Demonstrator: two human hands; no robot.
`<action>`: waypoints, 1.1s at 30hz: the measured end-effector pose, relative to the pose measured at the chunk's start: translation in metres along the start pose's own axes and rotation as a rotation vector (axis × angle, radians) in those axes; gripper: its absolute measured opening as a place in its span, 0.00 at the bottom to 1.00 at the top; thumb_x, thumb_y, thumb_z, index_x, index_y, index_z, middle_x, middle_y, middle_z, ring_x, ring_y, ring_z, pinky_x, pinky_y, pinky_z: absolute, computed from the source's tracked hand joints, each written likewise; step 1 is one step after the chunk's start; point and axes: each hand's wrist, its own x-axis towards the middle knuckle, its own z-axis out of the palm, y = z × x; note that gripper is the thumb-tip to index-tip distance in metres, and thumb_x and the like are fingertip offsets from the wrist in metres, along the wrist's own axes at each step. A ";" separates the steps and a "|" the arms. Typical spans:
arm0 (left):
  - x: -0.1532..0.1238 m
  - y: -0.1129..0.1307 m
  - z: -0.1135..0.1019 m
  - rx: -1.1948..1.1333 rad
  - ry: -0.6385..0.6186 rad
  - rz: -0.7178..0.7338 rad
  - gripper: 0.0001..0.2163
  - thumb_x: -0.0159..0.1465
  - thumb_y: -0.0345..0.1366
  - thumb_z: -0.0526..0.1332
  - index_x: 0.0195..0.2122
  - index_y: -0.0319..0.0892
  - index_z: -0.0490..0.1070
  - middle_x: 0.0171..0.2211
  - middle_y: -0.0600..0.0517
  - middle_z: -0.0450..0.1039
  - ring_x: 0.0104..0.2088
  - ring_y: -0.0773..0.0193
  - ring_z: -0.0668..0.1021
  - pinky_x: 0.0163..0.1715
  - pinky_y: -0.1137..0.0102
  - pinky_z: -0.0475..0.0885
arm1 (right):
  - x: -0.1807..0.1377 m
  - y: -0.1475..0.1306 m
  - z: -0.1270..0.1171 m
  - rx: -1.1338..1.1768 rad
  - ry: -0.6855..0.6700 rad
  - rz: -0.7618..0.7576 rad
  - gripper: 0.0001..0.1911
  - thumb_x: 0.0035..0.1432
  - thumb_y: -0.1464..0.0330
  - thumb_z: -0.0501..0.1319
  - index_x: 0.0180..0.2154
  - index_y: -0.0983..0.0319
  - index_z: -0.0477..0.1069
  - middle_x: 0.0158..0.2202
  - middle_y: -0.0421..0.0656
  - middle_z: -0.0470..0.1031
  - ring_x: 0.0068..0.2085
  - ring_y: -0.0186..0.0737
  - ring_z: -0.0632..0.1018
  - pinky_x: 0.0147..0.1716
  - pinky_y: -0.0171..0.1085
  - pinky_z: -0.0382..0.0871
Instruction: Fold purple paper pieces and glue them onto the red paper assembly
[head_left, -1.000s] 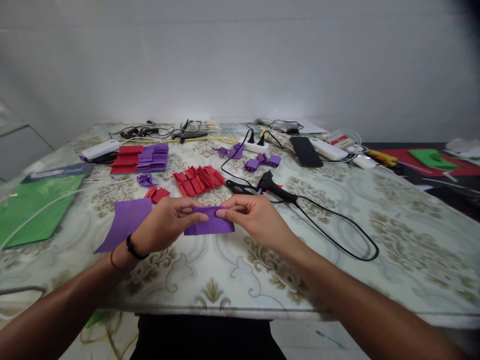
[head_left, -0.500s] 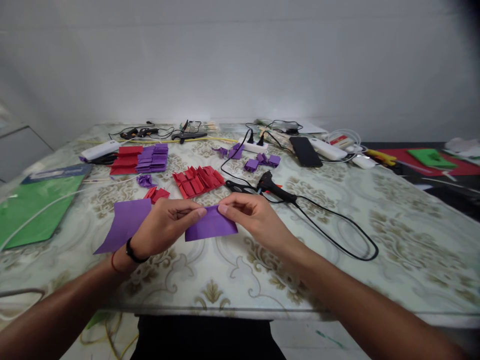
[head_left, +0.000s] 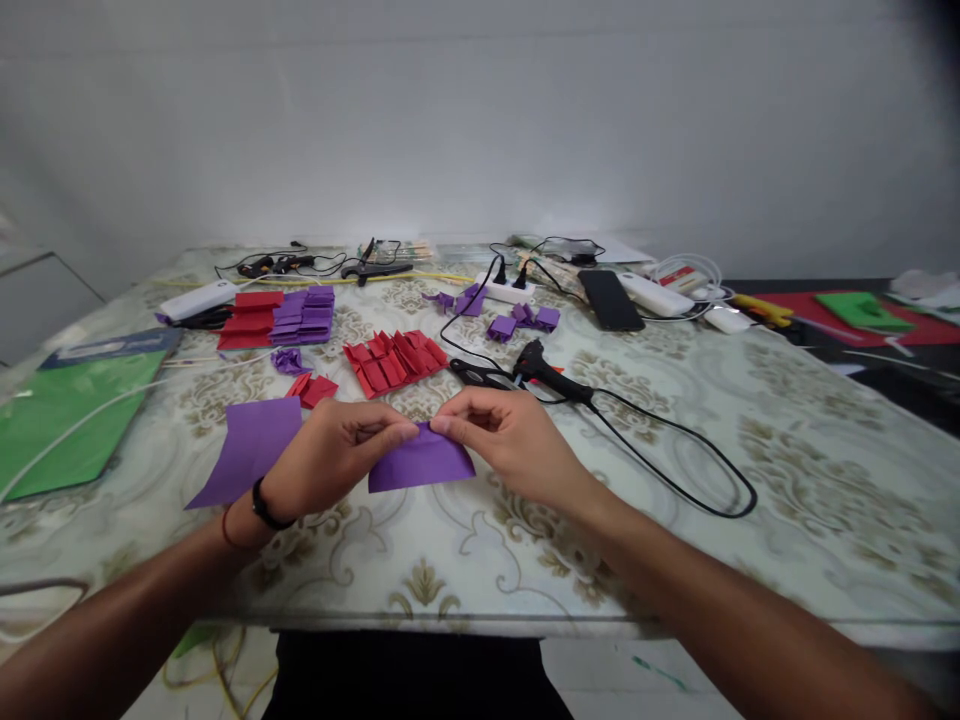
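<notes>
Though partly covered in the head view, pinched by its upper edge between the fingers of left hand and right hand: small purple paper, above the table. Cannot tell whether touching. Purple sheet partly hidden behind left hand; green pack cut off at left.

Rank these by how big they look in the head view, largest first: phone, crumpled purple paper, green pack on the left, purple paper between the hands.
1. Green pack
2. Held purple paper, partly covered and nearer than the phone
3. Phone
4. Crumpled purple paper
</notes>
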 end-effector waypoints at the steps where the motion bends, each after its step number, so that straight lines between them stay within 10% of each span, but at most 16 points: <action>1: 0.001 -0.001 0.000 -0.023 -0.012 -0.020 0.10 0.67 0.42 0.67 0.37 0.41 0.84 0.33 0.50 0.85 0.32 0.63 0.82 0.31 0.74 0.74 | 0.000 0.000 0.000 -0.001 0.014 0.000 0.15 0.58 0.56 0.70 0.32 0.62 0.80 0.28 0.41 0.79 0.28 0.35 0.73 0.28 0.35 0.64; 19: 0.003 -0.005 0.003 -0.209 0.040 -0.118 0.11 0.59 0.38 0.73 0.42 0.42 0.82 0.35 0.51 0.87 0.37 0.58 0.88 0.37 0.72 0.83 | 0.007 0.007 -0.006 0.070 -0.100 0.095 0.14 0.53 0.57 0.73 0.33 0.62 0.81 0.28 0.40 0.79 0.29 0.35 0.74 0.30 0.35 0.64; 33: 0.000 -0.001 0.011 0.046 0.025 0.059 0.06 0.66 0.38 0.68 0.37 0.43 0.84 0.35 0.52 0.87 0.33 0.63 0.87 0.33 0.76 0.78 | -0.001 -0.002 -0.003 -0.331 -0.175 -0.042 0.12 0.64 0.62 0.66 0.31 0.62 0.80 0.25 0.39 0.77 0.27 0.33 0.72 0.29 0.34 0.61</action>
